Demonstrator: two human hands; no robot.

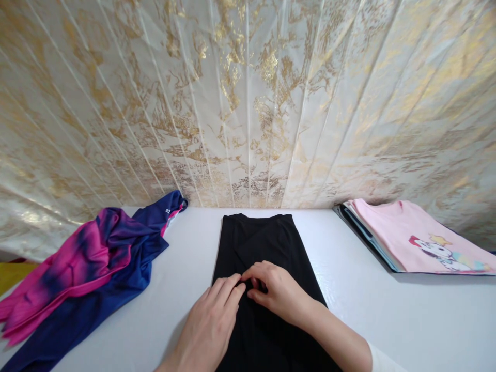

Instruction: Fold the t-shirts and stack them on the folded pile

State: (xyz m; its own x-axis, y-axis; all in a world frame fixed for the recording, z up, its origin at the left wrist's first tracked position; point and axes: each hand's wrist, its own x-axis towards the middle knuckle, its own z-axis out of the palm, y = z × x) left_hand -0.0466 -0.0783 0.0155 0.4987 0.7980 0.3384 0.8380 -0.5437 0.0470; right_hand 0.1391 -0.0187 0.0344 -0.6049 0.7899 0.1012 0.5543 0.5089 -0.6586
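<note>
A black garment [256, 237] lies folded into a long strip on the white table [349, 289], running from the wall towards me. My left hand [211, 323] rests on its left edge with the fingers stretched out flat. My right hand [277, 292] lies on the middle of the cloth, fingers curled and pinching the black fabric. The fingertips of the two hands nearly touch.
A crumpled pink and navy garment [85, 268] lies at the left of the table. A stack of folded shirts [418, 237], topped by a pink one with a cartoon print, sits at the right. A gold-marbled wall [248, 103] stands right behind.
</note>
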